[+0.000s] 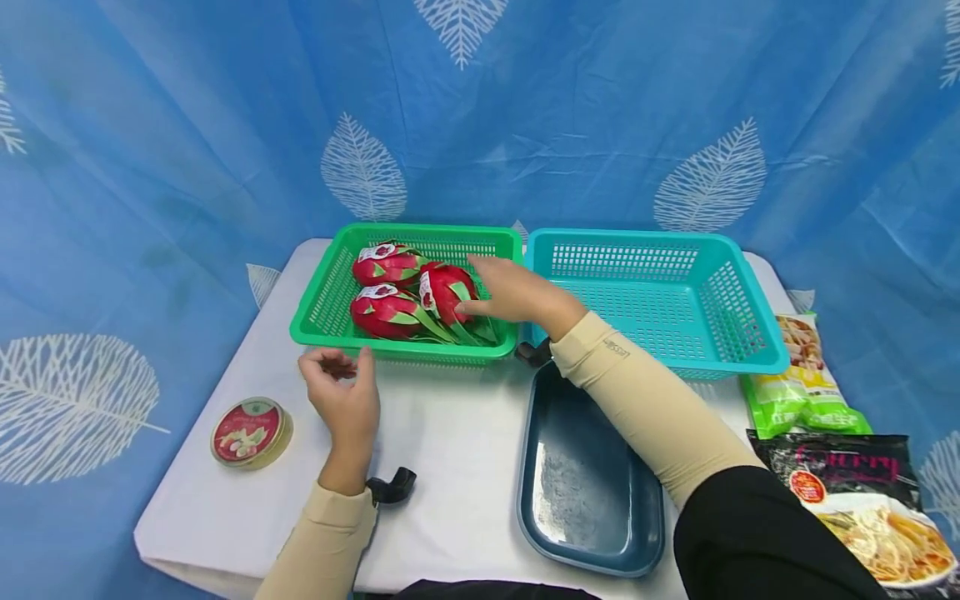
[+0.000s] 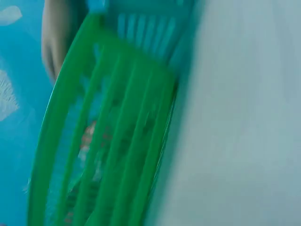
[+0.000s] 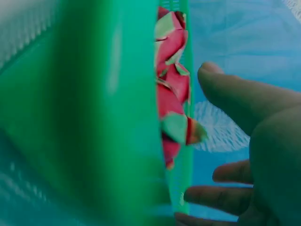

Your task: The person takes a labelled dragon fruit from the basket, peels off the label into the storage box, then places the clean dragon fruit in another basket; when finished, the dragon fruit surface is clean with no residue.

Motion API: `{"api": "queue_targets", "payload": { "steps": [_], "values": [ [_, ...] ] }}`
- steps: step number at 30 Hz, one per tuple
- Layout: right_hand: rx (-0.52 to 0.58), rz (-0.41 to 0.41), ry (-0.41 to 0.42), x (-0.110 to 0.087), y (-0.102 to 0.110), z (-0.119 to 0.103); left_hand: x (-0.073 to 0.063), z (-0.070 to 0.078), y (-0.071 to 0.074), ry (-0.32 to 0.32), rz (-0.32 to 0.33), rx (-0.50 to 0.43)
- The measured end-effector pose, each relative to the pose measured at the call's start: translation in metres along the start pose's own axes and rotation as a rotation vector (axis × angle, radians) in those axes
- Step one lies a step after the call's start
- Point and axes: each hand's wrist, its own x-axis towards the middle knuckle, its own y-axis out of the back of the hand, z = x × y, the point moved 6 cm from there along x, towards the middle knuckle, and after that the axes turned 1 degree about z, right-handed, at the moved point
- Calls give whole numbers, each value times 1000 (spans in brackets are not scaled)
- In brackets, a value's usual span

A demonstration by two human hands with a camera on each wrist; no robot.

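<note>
right wrist cam: blurry green bskt (image 3: 136, 117) part-hides dragon fruits (image 3: 171, 94).

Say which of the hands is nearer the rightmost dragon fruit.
Right. The right hand is over the green basket, just right of the rightmost dragon fruit; the left hand is farther away, outside the basket, by its near side.

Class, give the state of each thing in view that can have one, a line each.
Green basket: upright, partly filled
Dragon fruits: lying inside it, labelled
Turquoise basket: upright, open-topped
Dark tray: upright, partly hidden
Round tin: closed
Green packet: seal unclear
Black packet: seal unclear
Left hand: fingers curved, nothing visibly held
Right hand: fingers spread, gripping nothing
</note>
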Motion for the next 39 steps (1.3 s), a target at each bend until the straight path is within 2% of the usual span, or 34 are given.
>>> {"api": "queue_targets", "payload": {
  "steps": [4, 6, 8, 11, 15, 18, 21, 24, 28, 34, 39],
  "values": [
    [35, -27, -53, 15, -9, -2, -20, -24, -19, 464, 35, -310],
    [56, -35, -71, 21, -12, -3, -26, -32, -27, 605, 42, -425],
    [61, -49, -94, 26, -15, -4, -27, -37, -31, 666, 34, -497],
    [45, -73, -130, 32, -22, -11, -23, -41, -33, 663, 24, -565],
    [18, -81, -178, 38, -36, -20, -21, -43, -32, 659, 24, -606],
    [23, -35, -217, 41, -46, -22, -22, -44, -33, 652, 29, -630],
    [76, 37, -238, 43, -52, -19, -24, -42, -35, 641, 26, -648],
    [159, 106, -232, 41, -50, -15, -26, -40, -36, 625, 17, -662],
    [231, 138, -212, 42, -46, -10, -26, -42, -37, 613, 7, -672],
    [268, 129, -210, 40, -43, -7, -27, -44, -38, 635, 9, -686],
    [284, 126, -194, 35, -33, -10, -25, -45, -40, 633, 3, -740]
  ]
}}
